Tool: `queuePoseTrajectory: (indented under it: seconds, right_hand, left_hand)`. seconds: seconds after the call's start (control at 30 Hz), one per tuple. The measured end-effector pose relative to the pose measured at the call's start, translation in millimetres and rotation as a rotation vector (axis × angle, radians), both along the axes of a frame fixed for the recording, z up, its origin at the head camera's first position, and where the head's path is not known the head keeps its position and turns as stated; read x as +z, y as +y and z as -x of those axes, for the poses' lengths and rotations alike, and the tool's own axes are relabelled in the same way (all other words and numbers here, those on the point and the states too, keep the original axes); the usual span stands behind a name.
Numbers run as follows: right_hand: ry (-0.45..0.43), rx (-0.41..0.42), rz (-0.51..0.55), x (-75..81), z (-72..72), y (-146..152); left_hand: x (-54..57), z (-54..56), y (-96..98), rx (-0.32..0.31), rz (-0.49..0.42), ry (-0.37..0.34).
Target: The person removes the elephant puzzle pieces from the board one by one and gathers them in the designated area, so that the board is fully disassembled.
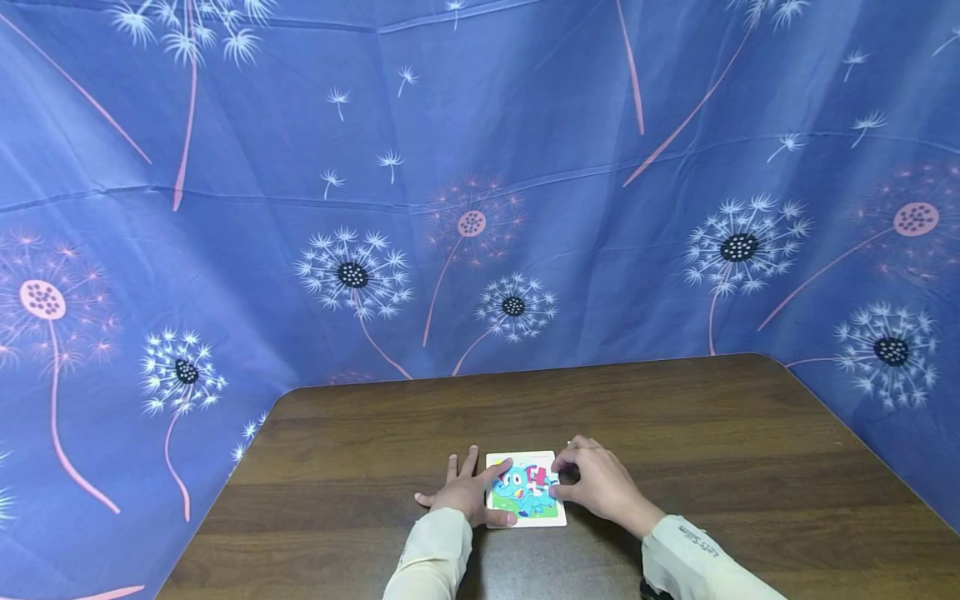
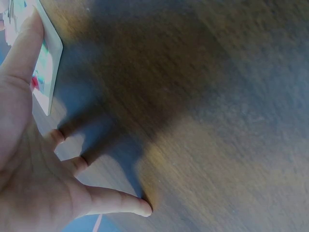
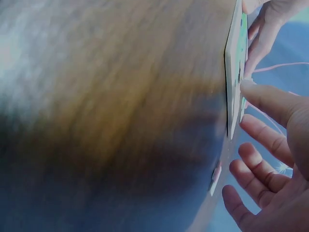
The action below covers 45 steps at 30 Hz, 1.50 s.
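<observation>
A small square jigsaw puzzle (image 1: 527, 505) with a white border and a blue cartoon animal lies on the table. My left hand (image 1: 467, 493) is spread at its left side, thumb on the lower border and index finger on the upper left; the other fingers reach onto the wood, as the left wrist view shows of the hand (image 2: 38, 179). At the puzzle's right edge my right hand (image 1: 600, 485) pinches a small puzzle piece (image 3: 243, 110) between thumb and index fingertip. Its remaining fingers (image 3: 251, 176) are loosely bent. Red and white patches show in the picture's upper right.
Another small piece (image 3: 216, 180) lies on the table beyond the puzzle's edge, mostly hidden behind the right hand in the head view. The brown wooden table (image 1: 360, 433) ends at a blue dandelion-print cloth (image 1: 570, 208) hanging behind and at the sides.
</observation>
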State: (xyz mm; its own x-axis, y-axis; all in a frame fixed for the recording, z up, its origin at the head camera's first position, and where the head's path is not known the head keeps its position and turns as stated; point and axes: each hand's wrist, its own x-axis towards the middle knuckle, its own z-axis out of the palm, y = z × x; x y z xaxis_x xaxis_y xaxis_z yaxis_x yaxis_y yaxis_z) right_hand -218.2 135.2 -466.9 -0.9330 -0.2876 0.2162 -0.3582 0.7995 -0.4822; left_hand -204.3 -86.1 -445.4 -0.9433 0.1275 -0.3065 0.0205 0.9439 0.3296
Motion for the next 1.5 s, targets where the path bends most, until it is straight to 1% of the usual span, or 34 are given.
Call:
queuePoseTrajectory:
  seconds: [0.2, 0.37, 0.57, 0.9, 1.07, 1.3, 1.5]
  right_hand:
    - [0.031, 0.022, -0.003, 3.9, -0.1, 7.5]
    - [0.034, 0.010, -0.010, 8.7, -0.2, 13.7]
    - [0.033, -0.004, -0.035, 10.7, 1.2, 23.5]
    - [0.021, -0.028, -0.038, 15.3, 5.7, 42.8]
    - [0.006, -0.053, -0.049, 15.7, 7.5, 53.5]
    - [0.030, -0.060, -0.067, 16.6, 12.7, 67.0]
    - [0.004, -0.085, -0.082, 17.8, 17.6, 77.8]
  left_hand:
    - [2.1, -0.8, -0.2, -0.001, -0.011, -0.016]
    - [1.8, -1.1, 0.4, 0.002, -0.010, -0.007]
    - [2.6, -3.5, -0.4, -0.005, -0.014, -0.001]
    - [-4.7, -0.4, -1.3, -0.005, -0.013, 0.014]
    - [-5.2, -0.2, -1.3, -0.008, -0.006, 0.021]
    - [-5.5, -0.2, -1.6, -0.009, -0.002, 0.032]
    - [-5.6, -0.2, -1.3, -0.011, -0.001, 0.036]
